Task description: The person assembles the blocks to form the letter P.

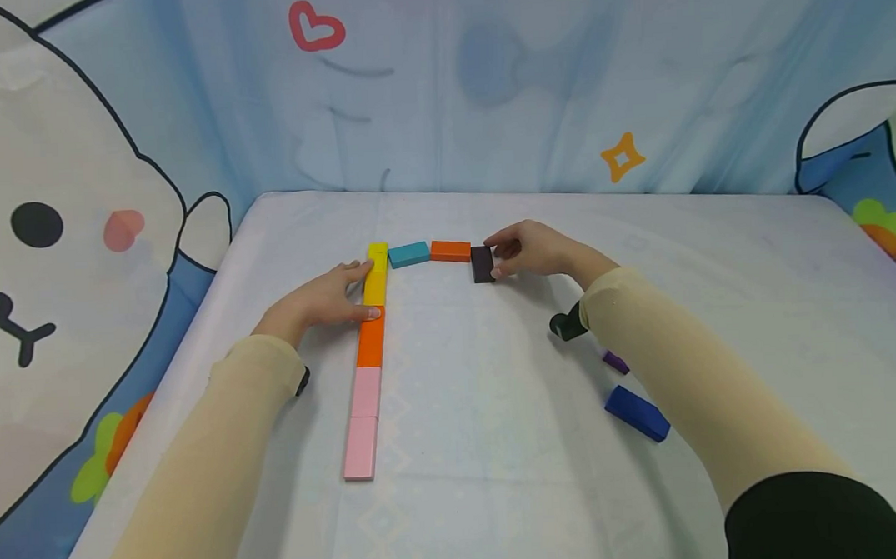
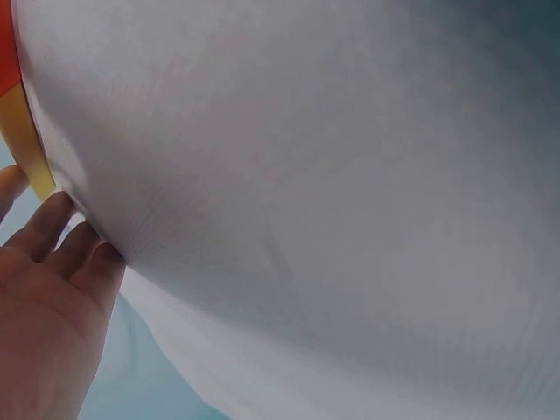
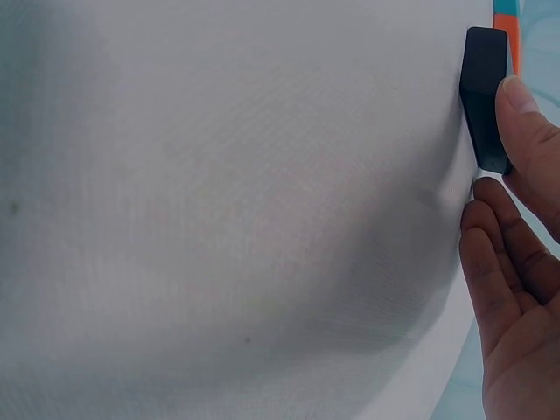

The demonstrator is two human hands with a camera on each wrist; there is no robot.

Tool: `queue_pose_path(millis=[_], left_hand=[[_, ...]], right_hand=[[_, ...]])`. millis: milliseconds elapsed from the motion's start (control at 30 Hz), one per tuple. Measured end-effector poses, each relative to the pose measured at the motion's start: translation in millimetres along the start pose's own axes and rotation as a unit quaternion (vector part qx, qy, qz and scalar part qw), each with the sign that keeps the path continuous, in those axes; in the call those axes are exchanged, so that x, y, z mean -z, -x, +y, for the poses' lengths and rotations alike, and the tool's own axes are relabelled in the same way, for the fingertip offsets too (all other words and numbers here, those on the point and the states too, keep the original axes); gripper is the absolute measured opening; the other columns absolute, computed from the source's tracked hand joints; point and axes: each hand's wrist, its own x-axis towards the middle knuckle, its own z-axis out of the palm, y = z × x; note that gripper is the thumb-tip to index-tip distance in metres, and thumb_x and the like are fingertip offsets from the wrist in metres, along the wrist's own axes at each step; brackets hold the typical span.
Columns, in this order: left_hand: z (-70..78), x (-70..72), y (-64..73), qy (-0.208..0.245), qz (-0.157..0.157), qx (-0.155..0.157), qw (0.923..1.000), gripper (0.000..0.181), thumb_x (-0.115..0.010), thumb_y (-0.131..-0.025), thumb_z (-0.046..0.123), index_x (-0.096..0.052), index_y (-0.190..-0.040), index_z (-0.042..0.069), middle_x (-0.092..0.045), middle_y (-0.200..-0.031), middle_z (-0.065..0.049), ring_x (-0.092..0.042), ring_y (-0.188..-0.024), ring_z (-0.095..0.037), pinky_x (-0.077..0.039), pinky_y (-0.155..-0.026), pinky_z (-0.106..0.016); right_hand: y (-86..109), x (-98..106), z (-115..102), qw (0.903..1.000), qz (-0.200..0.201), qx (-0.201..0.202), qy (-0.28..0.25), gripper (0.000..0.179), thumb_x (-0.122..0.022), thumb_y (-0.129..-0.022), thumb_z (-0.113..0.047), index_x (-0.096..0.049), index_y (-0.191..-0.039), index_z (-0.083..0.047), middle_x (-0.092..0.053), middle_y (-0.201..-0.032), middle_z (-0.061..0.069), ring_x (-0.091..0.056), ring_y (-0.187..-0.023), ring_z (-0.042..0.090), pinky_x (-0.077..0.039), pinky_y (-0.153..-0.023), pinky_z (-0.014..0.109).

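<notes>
In the head view, my left hand [image 1: 321, 300] touches the side of a row of flat blocks. Its index fingertip is at the yellow blocks [image 1: 376, 288], and its thumb lies over the orange block [image 1: 371, 341]. Two pink blocks [image 1: 361, 450] continue the row toward me. From the far end, a teal block [image 1: 409, 254] and another orange block [image 1: 450, 251] run rightward. My right hand [image 1: 533, 249] pinches a black block [image 1: 482, 265] at that line's right end. The right wrist view shows the thumb against the black block's [image 3: 484, 96] side; the index finger's contact is partly hidden.
Under my right forearm lie a blue block [image 1: 637, 413] and a partly covered purple block [image 1: 616, 361]. A white cloth covers the table [image 1: 484, 428]. Behind its far edge hangs a blue printed curtain [image 1: 440, 105].
</notes>
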Motion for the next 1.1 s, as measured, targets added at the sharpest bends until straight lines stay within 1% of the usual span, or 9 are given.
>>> queue_pose_path(millis=[367,600,833,1100], left_hand=[[0.4,-0.4,0.5,0.0,0.001,-0.002,1.0,0.089,-0.068,-0.097,0.037,-0.013,-0.166,0.024,-0.005,-0.174,-0.009,-0.006,-0.161,-0.036,-0.014,-0.128,-0.06],[0.0,-0.5,0.4,-0.003,0.003,-0.001,1.0,0.088,-0.068,-0.097,0.039,-0.014,-0.166,0.024,-0.005,-0.174,-0.01,-0.007,-0.16,-0.036,-0.015,-0.128,-0.06],[1.3,-0.9,0.1,-0.008,0.005,-0.003,1.0,0.089,-0.067,-0.097,0.039,-0.013,-0.166,0.024,-0.006,-0.174,-0.011,-0.007,-0.16,-0.037,-0.015,-0.127,-0.061],[2.1,-0.9,1.6,-0.02,0.005,-0.009,0.9998,0.088,-0.066,-0.098,0.038,-0.013,-0.166,0.022,-0.006,-0.174,-0.013,-0.008,-0.16,-0.038,-0.016,-0.127,-0.061]], right_hand=[[1.0,1,1,1.0,0.001,-0.005,-0.004,0.063,-0.075,-0.094,-0.018,-0.05,-0.15,-0.004,-0.059,-0.141,0.021,-0.054,-0.131,0.034,-0.044,-0.116,0.049],[2.9,3,4,0.9999,-0.002,-0.01,0.006,0.063,-0.074,-0.095,-0.019,-0.049,-0.151,-0.004,-0.059,-0.142,0.019,-0.054,-0.131,0.033,-0.045,-0.115,0.049],[14.5,9,13,0.9996,-0.006,-0.02,0.018,0.058,-0.072,-0.096,-0.019,-0.051,-0.148,-0.003,-0.06,-0.14,0.019,-0.055,-0.128,0.033,-0.045,-0.115,0.049],[35.1,15,26,0.9988,-0.017,-0.023,0.039,0.055,-0.073,-0.096,-0.021,-0.056,-0.145,-0.003,-0.061,-0.139,0.019,-0.056,-0.128,0.033,-0.045,-0.114,0.051]])
